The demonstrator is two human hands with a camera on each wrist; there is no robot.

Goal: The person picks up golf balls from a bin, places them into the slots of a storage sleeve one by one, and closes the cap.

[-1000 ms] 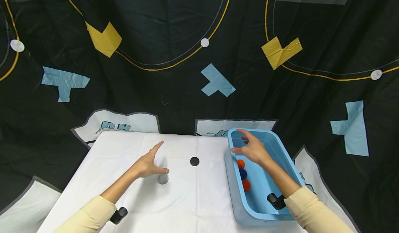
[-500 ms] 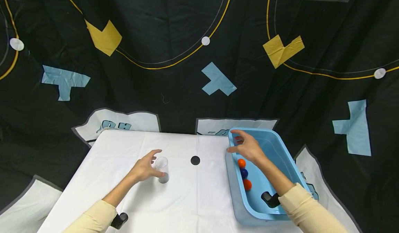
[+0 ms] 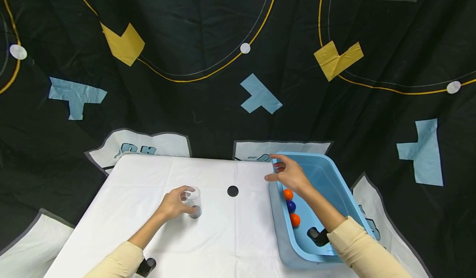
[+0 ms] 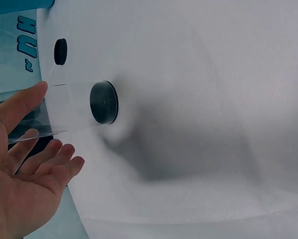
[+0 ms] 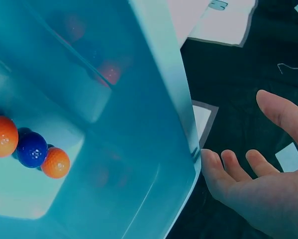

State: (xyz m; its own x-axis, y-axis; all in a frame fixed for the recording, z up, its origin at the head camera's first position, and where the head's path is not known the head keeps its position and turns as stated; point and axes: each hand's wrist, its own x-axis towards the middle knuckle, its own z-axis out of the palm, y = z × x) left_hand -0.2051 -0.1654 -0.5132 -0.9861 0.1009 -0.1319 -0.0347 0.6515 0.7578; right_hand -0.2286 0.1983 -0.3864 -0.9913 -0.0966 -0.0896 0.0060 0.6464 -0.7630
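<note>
A clear cylinder [image 3: 194, 196], like a tall cup, stands upright on the white table with a dark round disc [image 4: 104, 102] at its foot. My left hand [image 3: 174, 203] curves loosely about its left side. In the left wrist view the thumb overlaps the clear wall and the fingertips lie right at its other edge. My right hand [image 3: 291, 177] hovers over the left rim of the blue bin [image 3: 277, 228], thumb and fingers apart and holding nothing. Inside the bin two orange balls [image 5: 56, 163] and a blue ball [image 5: 32, 149] lie in a row.
A second black disc [image 3: 232, 191] lies on the white table [image 3: 215, 245], between the cylinder and the bin. Behind the table hangs a black cloth [image 3: 208, 117] with blue and yellow tape pieces.
My left hand has moved in to the cylinder, its fingers curling closer about it. The right hand has shifted left, from over the bin to its left rim.
</note>
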